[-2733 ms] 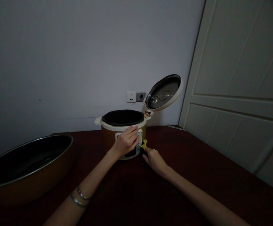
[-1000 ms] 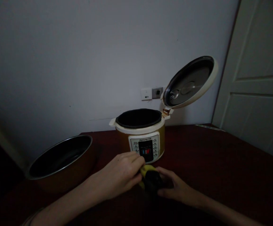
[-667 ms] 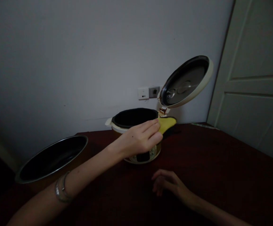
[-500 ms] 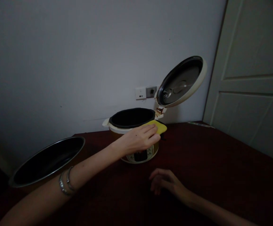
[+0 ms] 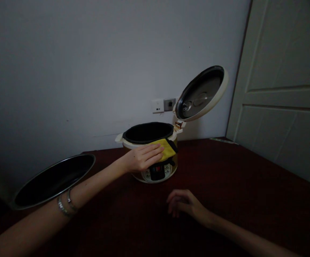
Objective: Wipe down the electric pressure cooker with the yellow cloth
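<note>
Looks like wiping the front of a cooker (image 5: 158, 174), set on the tabletop (image 5: 229, 178) with the lid (image 5: 201, 94) up. Find the yellow and black cloth (image 5: 168, 150) against the upper front, under the left hand (image 5: 141, 158). See fingers there, close together, gripping the cloth; too dim to be sure about the hidden thumb. Low in front, see the right hand (image 5: 183, 202), loosely curled and holding nothing. To wipe well, press the cloth flat and follow the round side. Go gently over the buttons (image 5: 167, 170), to avoid pushing one. Maybe steady the cooker with the right hand, against sliding.
</note>
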`<state>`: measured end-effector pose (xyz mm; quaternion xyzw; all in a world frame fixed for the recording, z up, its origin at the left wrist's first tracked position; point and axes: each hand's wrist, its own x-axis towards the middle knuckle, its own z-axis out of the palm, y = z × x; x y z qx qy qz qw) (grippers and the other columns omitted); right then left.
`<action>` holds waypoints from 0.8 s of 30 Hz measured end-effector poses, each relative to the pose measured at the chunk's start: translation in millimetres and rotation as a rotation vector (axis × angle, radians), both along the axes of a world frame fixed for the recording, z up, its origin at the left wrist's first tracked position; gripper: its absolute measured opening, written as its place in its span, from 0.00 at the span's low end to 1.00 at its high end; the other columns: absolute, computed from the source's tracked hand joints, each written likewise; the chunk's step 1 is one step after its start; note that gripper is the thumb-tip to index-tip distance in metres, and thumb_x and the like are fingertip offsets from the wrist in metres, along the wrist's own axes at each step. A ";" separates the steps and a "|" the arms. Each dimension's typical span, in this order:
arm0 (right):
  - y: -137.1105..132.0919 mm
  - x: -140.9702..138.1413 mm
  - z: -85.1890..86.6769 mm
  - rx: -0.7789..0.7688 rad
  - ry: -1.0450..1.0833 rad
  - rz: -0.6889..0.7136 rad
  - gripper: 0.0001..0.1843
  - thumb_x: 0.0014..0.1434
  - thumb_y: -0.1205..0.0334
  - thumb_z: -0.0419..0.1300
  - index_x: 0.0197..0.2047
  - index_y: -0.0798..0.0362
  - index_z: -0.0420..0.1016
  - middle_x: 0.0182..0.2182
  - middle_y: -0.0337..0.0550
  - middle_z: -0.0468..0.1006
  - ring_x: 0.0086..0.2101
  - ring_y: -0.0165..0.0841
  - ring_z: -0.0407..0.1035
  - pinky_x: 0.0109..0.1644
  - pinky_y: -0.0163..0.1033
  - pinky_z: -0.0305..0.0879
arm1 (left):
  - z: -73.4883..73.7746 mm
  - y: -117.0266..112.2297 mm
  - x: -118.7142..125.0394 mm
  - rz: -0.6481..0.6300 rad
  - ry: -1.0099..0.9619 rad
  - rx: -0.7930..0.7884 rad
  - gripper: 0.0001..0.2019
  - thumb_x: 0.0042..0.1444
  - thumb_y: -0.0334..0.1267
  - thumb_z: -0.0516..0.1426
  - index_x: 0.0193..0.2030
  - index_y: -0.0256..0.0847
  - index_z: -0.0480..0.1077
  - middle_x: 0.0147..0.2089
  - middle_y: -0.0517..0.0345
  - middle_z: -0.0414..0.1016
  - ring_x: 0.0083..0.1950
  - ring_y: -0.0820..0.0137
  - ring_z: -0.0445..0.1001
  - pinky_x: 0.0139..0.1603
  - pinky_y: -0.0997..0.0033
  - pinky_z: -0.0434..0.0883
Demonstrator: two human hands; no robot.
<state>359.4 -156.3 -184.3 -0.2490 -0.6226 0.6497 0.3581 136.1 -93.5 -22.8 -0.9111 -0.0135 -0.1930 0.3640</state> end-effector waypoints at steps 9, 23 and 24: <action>-3.2 0.4 2.4 0.018 -0.045 0.003 0.11 0.52 0.59 0.61 0.37 0.57 0.72 0.29 0.44 0.78 0.26 0.29 0.70 0.29 0.33 0.63 | -21.1 0.4 -54.5 -0.041 -0.130 -0.129 0.24 0.63 0.29 0.45 0.66 0.28 0.50 0.62 0.32 0.62 0.66 0.58 0.56 0.59 0.51 0.68; -0.7 -0.9 -4.2 0.066 -0.072 0.026 0.10 0.53 0.60 0.60 0.38 0.57 0.72 0.29 0.44 0.78 0.26 0.29 0.71 0.28 0.33 0.63 | -56.1 -24.7 -64.6 0.273 -0.485 -0.463 0.38 0.56 0.28 0.54 0.70 0.39 0.38 0.67 0.41 0.55 0.64 0.59 0.61 0.62 0.56 0.66; -0.8 -1.1 -4.2 0.071 -0.075 0.026 0.10 0.53 0.60 0.60 0.37 0.57 0.72 0.29 0.44 0.78 0.26 0.29 0.71 0.28 0.33 0.63 | -62.4 -25.4 -61.6 0.272 -0.507 -0.454 0.39 0.55 0.27 0.53 0.70 0.40 0.37 0.68 0.41 0.53 0.65 0.58 0.59 0.63 0.53 0.65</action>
